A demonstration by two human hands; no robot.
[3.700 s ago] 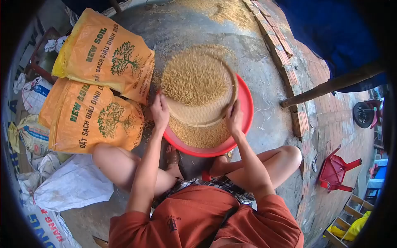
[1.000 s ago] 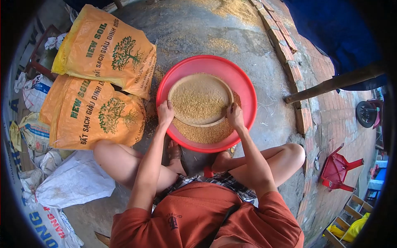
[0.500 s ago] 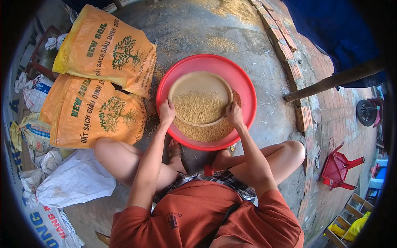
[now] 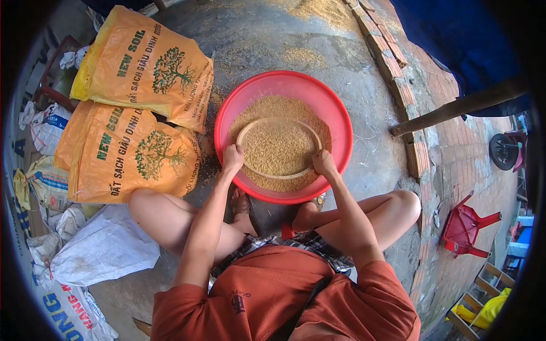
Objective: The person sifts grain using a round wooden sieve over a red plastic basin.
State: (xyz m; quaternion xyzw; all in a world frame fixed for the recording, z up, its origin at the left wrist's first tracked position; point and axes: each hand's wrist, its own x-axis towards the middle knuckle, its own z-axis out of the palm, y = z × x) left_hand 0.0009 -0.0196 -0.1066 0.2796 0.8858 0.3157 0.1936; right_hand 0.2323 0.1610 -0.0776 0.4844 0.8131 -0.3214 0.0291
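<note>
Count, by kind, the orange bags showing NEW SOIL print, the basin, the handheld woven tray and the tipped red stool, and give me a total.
Orange NEW SOIL bags: 2
Red basin: 1
Woven tray: 1
Tipped red stool: 1
Total: 5
</note>
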